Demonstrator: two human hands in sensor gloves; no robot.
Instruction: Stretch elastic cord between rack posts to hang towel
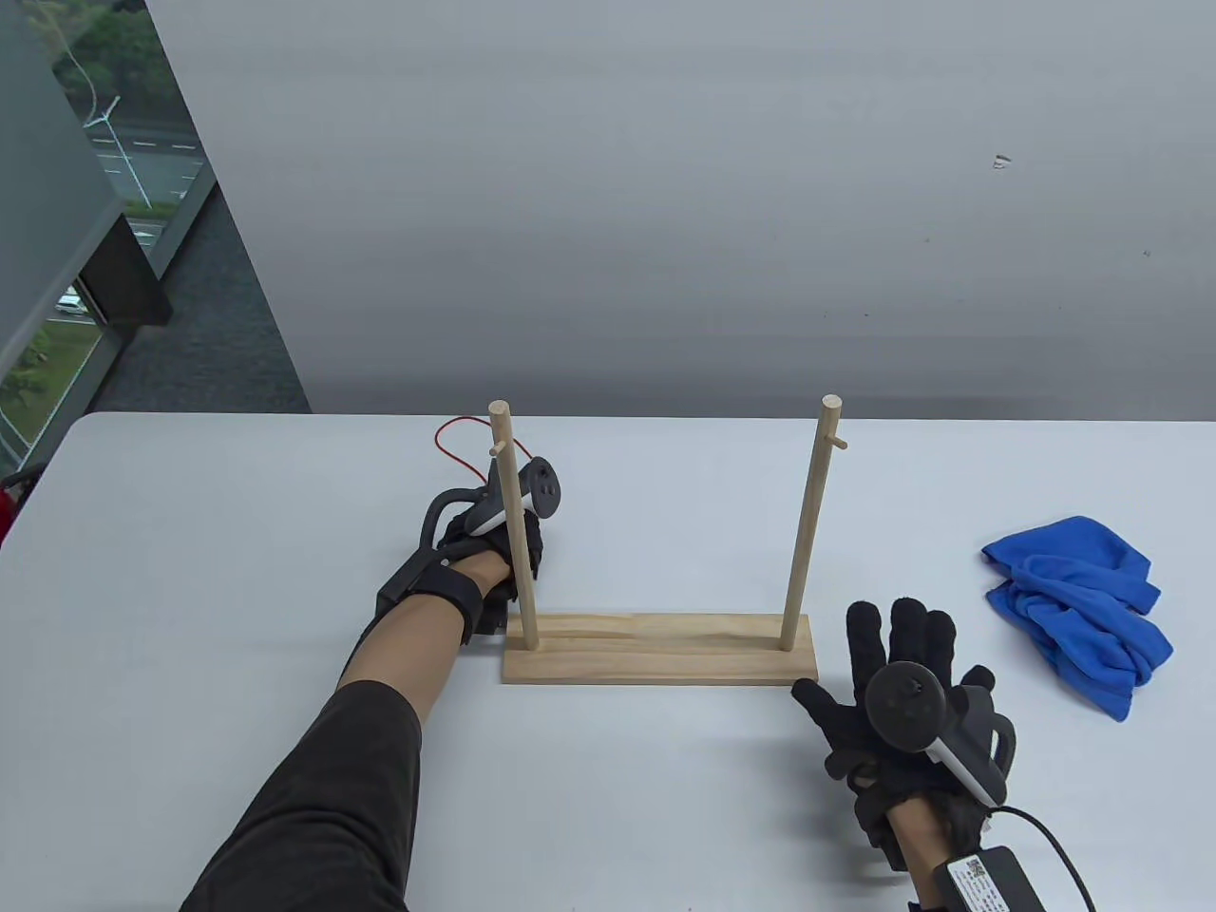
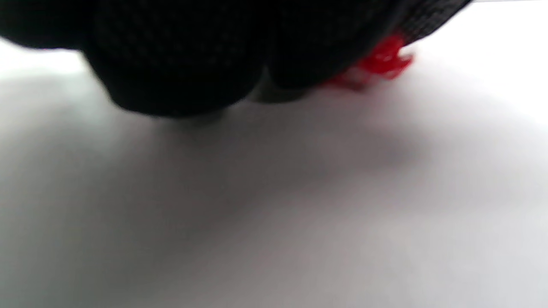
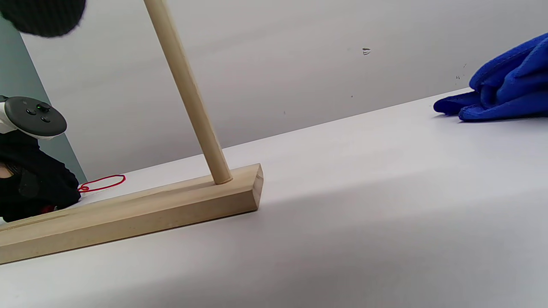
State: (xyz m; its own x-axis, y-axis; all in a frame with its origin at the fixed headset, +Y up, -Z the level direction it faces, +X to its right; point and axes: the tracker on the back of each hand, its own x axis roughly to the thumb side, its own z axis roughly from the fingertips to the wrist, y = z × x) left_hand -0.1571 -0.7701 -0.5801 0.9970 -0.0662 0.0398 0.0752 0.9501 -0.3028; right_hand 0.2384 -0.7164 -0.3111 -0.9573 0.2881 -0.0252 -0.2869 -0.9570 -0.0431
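While cord is unstrung, progress: early, nothing hung.
Table view: left hand (image 1: pixel 494 546) down on desk (image 1: pixel 237 532) behind left post (image 1: pixel 514 532), fingers hidden; red cord (image 1: pixel 454 446) loops out far of it; right hand (image 1: pixel 893 684) flat, fingers spread, holding nothing, near right post (image 1: pixel 807 532); towel (image 1: pixel 1078 608) crumpled far right.
Left wrist view: blurred fingers (image 2: pixel 180 55) over red cord (image 2: pixel 381 62); whether they grip it, cannot tell.
Right wrist view: cord (image 3: pixel 102 183) lying on desk beyond rack base (image 3: pixel 128 218).
Containers: none seen.

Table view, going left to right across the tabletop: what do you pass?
Gloved left hand at the thin red elastic cord → left wooden post → right wooden post → gloved right hand → crumpled blue towel.
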